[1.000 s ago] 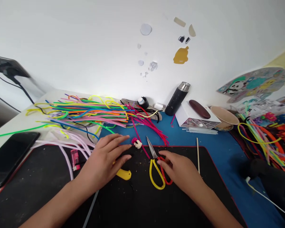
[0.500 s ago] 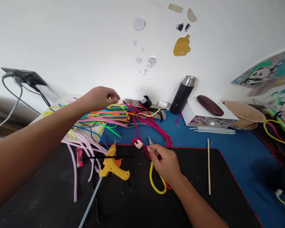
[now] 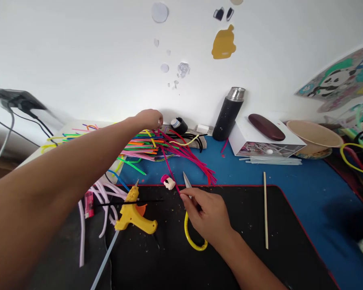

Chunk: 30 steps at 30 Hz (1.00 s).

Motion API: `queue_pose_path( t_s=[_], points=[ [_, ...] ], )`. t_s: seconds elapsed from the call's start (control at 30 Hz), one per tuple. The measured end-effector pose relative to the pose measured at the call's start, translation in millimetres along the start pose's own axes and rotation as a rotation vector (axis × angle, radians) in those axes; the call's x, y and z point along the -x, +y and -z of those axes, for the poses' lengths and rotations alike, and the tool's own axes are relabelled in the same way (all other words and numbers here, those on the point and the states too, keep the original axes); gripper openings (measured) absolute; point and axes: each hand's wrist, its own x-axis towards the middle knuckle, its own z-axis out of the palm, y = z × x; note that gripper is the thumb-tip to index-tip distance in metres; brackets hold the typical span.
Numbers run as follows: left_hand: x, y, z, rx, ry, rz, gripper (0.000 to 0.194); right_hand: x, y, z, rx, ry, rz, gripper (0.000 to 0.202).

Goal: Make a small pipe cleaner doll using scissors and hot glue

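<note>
My left hand [image 3: 151, 119] reaches over the heap of coloured pipe cleaners [image 3: 142, 146], its curled fingers at the upper end of a magenta pipe cleaner [image 3: 168, 165]. The lower end of that stem is pinched by my right hand [image 3: 207, 211] above the black mat. Under my right hand lie scissors with yellow handles [image 3: 196, 245], blades pointing up and left. A small magenta and cream piece [image 3: 168, 182] rests beside the stem. Further left is a yellow glue gun [image 3: 135, 213] with a black pipe cleaner [image 3: 151, 201] across it.
A black flask [image 3: 228, 114], a white drawer box [image 3: 268, 143] with a maroon case [image 3: 266, 127], and a bowl [image 3: 314, 139] stand along the wall. A wooden stick [image 3: 265, 209] lies right. Lilac stems [image 3: 82, 237] and a pink lighter [image 3: 89, 204] lie left.
My left hand has moved right and closed at the top of the magenta stem. My right hand keeps its pinch. The camera view has shifted slightly.
</note>
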Motion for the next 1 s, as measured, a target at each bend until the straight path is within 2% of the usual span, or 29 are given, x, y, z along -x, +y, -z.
queue_pose_path(
  t_s=[0.1,0.3,0.47,0.73,1.0],
  points=[
    [-5,-1,-8.5,-0.009,-0.009,0.014,0.036,0,-4,0,-0.008,-0.029,0.012,0.029],
    [-11,-2,-22.5,-0.009,0.010,0.051,0.038,1,-9,0,-0.002,-0.009,0.063,0.029],
    [-16,-3,-29.6,0.014,0.030,0.084,0.037,3,-10,-1,0.010,-0.076,0.054,0.028],
    [-19,-6,-32.6,0.029,0.032,0.137,0.038,5,-7,0,0.029,-0.085,0.055,0.029],
    [-5,6,-31.6,0.071,0.077,0.154,0.041,4,-6,-1,0.055,-0.115,0.038,0.026]
  ],
)
